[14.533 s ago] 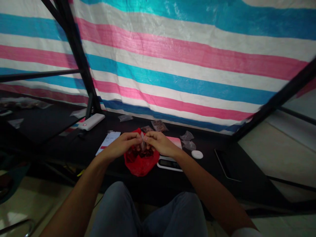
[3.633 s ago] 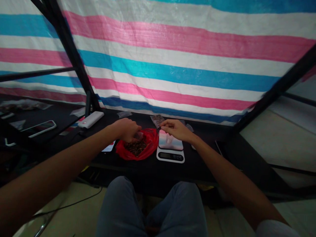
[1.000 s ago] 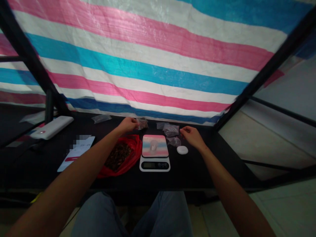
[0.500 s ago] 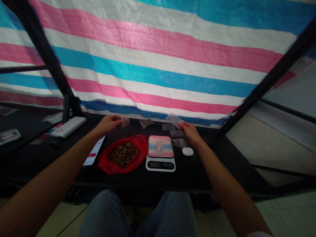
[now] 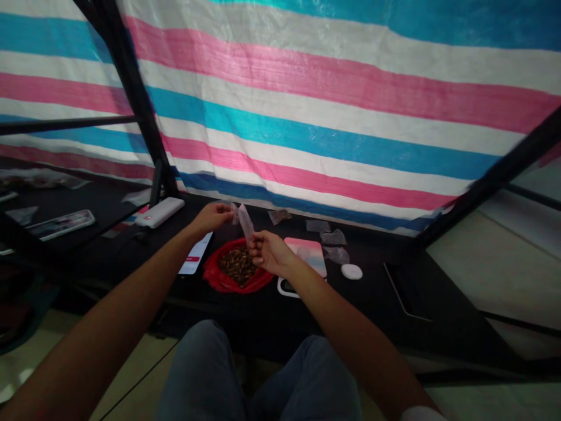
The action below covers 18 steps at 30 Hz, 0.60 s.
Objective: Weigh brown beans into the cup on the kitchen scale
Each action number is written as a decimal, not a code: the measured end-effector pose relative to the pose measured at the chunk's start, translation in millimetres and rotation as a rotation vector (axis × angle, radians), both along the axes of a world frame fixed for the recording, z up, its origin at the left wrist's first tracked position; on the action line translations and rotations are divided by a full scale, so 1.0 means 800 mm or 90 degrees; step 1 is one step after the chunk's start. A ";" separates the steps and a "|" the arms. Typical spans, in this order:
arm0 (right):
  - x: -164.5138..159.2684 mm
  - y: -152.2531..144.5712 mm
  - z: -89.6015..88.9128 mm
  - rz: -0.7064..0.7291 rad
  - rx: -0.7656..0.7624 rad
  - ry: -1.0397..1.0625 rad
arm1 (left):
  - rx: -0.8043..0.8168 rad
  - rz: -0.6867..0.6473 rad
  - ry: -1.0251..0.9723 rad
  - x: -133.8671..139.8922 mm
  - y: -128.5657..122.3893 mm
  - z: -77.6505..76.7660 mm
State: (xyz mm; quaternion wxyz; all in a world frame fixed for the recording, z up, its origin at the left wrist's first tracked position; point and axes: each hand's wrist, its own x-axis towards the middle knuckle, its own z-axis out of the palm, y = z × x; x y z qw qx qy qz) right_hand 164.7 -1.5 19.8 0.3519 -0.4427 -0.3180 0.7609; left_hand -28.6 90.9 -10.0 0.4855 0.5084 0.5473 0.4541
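At the far left, some plastic bags (image 5: 44,178) are cut off by the view border and their content is hard to make out. A white-edged phone (image 5: 70,223) near them is partly covered by the black frame (image 5: 140,105). Close to the back edge of the table (image 5: 381,304) lies a white power bank (image 5: 161,212). In front of it, the left forearm hides part of a lit phone (image 5: 195,257).

The left hand (image 5: 213,216) pinches a small clear bag (image 5: 234,214); its content I cannot tell. Just beside, the right hand (image 5: 270,251) grips a longer clear bag (image 5: 246,222), tilted, above the open red plastic bag (image 5: 215,279), which holds many small brown pieces (image 5: 239,264).

By the back edge is a packet with brown content (image 5: 279,216). The right forearm covers part of the digital scale (image 5: 316,261) and most of its display; something transparent on its plate is unclear. Further right come three thin clear bags (image 5: 333,237), a white rounded case (image 5: 352,272) and, toward the right edge, a dark-screened phone (image 5: 405,295), its outline difficult to see.
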 end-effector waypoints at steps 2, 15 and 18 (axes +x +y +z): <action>-0.001 0.001 -0.006 0.008 -0.019 0.009 | -0.006 -0.008 -0.005 -0.003 -0.002 -0.002; 0.024 -0.005 0.007 0.028 -0.024 0.004 | -0.023 -0.058 -0.067 0.018 -0.003 -0.005; 0.029 -0.003 0.020 0.012 0.011 -0.002 | -0.015 -0.069 -0.074 0.029 -0.002 -0.005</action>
